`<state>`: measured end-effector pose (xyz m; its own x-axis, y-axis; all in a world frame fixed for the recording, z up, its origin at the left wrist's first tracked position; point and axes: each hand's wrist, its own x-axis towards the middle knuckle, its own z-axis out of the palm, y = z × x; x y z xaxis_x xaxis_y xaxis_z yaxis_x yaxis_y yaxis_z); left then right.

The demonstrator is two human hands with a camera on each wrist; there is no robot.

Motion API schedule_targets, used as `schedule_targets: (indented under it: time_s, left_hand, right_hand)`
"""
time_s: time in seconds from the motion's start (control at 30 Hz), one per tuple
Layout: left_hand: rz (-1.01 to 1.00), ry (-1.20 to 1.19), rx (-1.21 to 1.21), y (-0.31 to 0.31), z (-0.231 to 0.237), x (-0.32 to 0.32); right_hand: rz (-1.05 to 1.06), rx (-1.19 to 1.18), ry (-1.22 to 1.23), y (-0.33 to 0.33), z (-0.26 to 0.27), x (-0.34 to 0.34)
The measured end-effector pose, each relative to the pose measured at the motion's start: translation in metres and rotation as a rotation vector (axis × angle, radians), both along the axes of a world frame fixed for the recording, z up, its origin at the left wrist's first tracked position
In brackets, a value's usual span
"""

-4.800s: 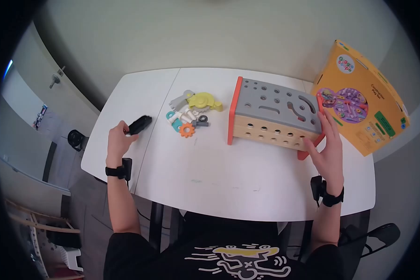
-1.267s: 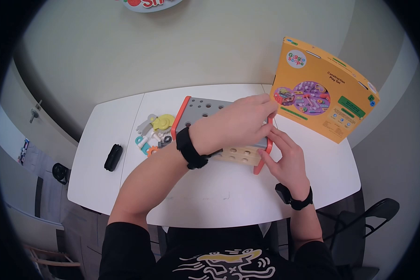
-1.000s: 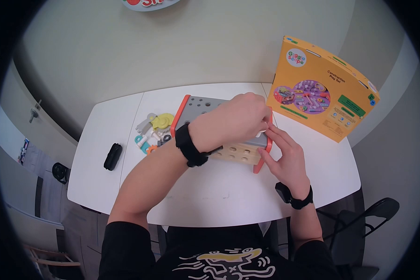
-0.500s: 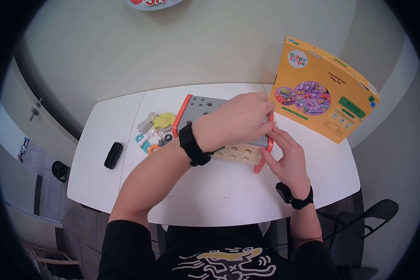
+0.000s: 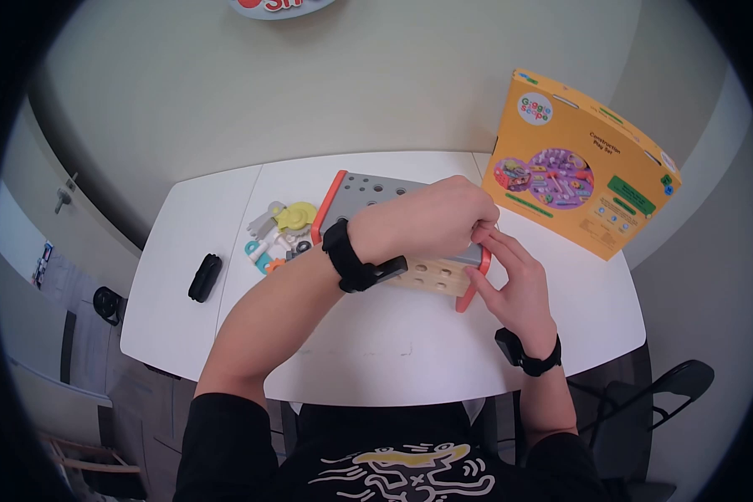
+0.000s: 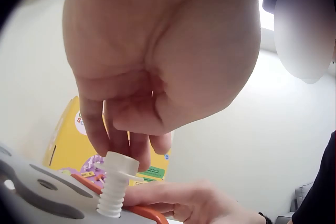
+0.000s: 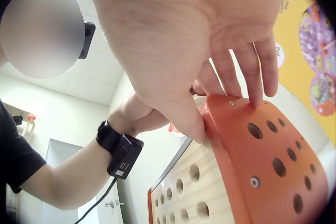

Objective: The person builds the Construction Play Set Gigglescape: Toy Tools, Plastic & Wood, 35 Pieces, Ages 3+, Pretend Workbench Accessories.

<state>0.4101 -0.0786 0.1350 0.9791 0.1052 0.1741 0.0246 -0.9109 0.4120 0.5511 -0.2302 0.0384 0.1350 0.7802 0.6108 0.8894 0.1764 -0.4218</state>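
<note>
A toy workbench (image 5: 351, 201) with a grey holed top, pale wooden sides and red-orange ends stands on the white table. In the left wrist view, a white toy screw (image 6: 113, 192) stands upright in a hole near the right end, its thread partly showing. My left hand (image 5: 427, 219) reaches across the bench, fingers curled down at the screw's head; the thumb lies above it. My right hand (image 5: 514, 280) holds the bench's right end (image 7: 268, 145), thumb at the front edge and fingers over the top. From the head view, the screw is hidden behind my left hand.
Left of the bench lies a pile of toy parts, including a yellow toy saw (image 5: 295, 218). A black case (image 5: 204, 278) rests farther left. A yellow play-set box (image 5: 577, 167) stands behind on the right, near the wall.
My left hand has left the black case and crossed to the bench's right end. Over the last second it twists back and forth at the screw while my right hand stays put.
</note>
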Motion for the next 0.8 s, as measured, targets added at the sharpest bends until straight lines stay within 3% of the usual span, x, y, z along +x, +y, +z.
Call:
schedule_targets:
  time_s: [0.13,0.2,0.23,0.3,0.5,0.63,0.7,0.73,0.8]
  left_hand:
    - [0.019,-0.159,-0.118,-0.002,-0.012,0.003]
    - [0.146,-0.294,0.161,-0.006,-0.016,0.003]
    - [0.144,-0.294,0.16,-0.006,-0.015,0.003]
    - [0.176,-0.08,0.156,-0.005,-0.011,0.002]
    - [-0.027,-0.075,0.075,0.005,-0.01,0.004]
    - [-0.005,0.067,0.013,-0.002,0.002,0.003]
    - [0.002,-0.21,-0.119,0.0,-0.011,0.006]
    - [0.0,-0.21,-0.119,-0.002,-0.012,0.006]
    - [0.173,-0.223,0.191,-0.006,-0.013,0.005]
  right_hand:
    - [-0.013,-0.004,-0.009,0.0,-0.003,0.001]
    - [-0.008,0.003,-0.009,0.0,-0.002,0.001]
    - [-0.001,0.01,-0.01,0.0,-0.001,0.001]
    - [-0.002,0.016,-0.013,0.0,0.0,0.0]
    - [0.0,0.001,-0.013,0.0,-0.002,0.004]
    - [0.001,-0.009,-0.005,0.0,-0.002,0.003]
    - [-0.002,-0.002,-0.012,0.001,-0.003,0.004]
    - [-0.004,0.005,-0.019,0.001,-0.004,0.004]
    - [-0.003,0.006,-0.019,0.001,-0.003,0.003]
